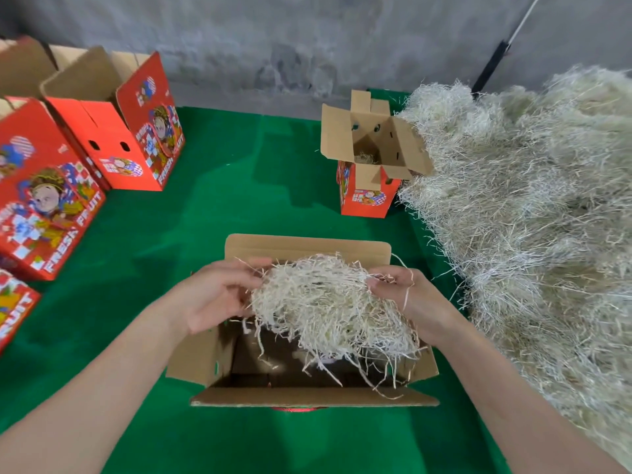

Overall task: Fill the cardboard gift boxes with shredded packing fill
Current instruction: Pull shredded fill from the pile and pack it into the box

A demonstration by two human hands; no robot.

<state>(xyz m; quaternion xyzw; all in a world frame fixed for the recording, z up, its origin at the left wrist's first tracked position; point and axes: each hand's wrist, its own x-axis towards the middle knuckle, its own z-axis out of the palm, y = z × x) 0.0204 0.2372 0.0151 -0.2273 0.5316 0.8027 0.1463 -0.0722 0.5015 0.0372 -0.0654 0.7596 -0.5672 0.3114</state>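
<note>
My left hand (219, 295) and right hand (407, 295), fingers closed on a clump of shredded fill (328, 302), hold it over the open cardboard box (307, 395) at lower centre. Green counter (205, 217) beneath. Large fill pile (530, 217) at right; a second open box (369, 155) touches it. Red printed boxes (113, 131) upper left.
</note>
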